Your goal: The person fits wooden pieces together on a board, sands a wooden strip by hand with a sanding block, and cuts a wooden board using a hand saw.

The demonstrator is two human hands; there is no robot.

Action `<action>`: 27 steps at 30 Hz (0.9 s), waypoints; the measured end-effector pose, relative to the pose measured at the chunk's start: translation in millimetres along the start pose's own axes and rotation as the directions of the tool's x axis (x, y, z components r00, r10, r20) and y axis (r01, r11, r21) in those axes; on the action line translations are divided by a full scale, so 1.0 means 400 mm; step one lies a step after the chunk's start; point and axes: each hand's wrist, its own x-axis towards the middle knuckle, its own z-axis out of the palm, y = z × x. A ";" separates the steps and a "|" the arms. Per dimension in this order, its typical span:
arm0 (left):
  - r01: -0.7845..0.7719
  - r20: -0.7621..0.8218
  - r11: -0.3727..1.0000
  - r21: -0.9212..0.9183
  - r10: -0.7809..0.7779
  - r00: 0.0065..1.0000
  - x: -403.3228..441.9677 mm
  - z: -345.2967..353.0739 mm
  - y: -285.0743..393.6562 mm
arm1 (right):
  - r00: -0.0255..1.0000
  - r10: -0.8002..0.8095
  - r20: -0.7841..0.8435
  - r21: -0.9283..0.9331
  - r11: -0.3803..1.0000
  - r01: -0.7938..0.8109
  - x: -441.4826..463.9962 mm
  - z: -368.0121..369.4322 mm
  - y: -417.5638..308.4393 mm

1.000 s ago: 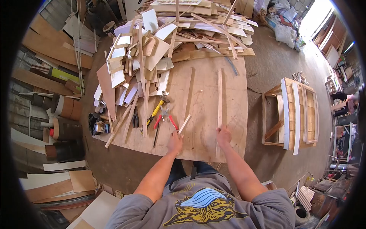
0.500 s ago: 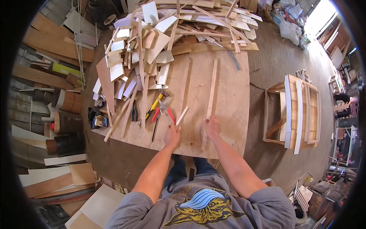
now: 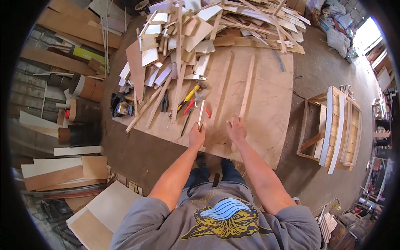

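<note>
My left hand (image 3: 197, 135) is closed around a short, narrow wood strip (image 3: 202, 111), which points up and away from me over the plywood top (image 3: 266, 125). My right hand (image 3: 236, 130) is over the near part of a long wood strip (image 3: 249, 79), its fingers partly spread; whether they touch it is hard to see. Left of that strip lies a second long strip (image 3: 225, 79), roughly parallel. Beyond my left hand are red-handled pincers (image 3: 198, 100), partly hidden by the short strip, a yellow-handled hammer (image 3: 191, 94), a thin dark bar (image 3: 186, 123) and dark-handled pliers (image 3: 165, 102).
A large heap of wood offcuts (image 3: 196, 35) covers the table's far and left sides. On the floor to the right stands a wooden frame (image 3: 333, 127). Boards and rolls (image 3: 83, 129) line the left. Filled bags (image 3: 337, 35) sit at the far right.
My view has shifted, so the table appears farther right and higher. The short strip in my left hand has swung more upright. My right hand has loosened and shifted slightly left against the long strip.
</note>
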 end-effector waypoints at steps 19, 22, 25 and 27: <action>0.204 -0.031 0.960 -0.192 -0.213 0.976 -0.038 -0.465 -0.440 | 0.952 -0.239 0.190 0.079 0.971 0.227 -0.071 0.264 -0.470; 0.139 -0.056 0.970 -0.199 -0.153 0.987 0.025 -0.485 -0.462 | 0.951 -0.273 0.148 0.088 0.961 0.262 -0.014 0.296 -0.515; 0.118 -0.052 0.956 -0.269 -0.137 0.989 0.110 -0.489 -0.468 | 0.953 -0.238 0.188 0.021 0.971 0.239 0.068 0.290 -0.607; 0.167 -0.006 0.912 -0.375 -0.183 0.983 0.173 -0.503 -0.445 | 0.936 -0.248 0.249 -0.025 0.965 0.262 0.156 0.296 -0.663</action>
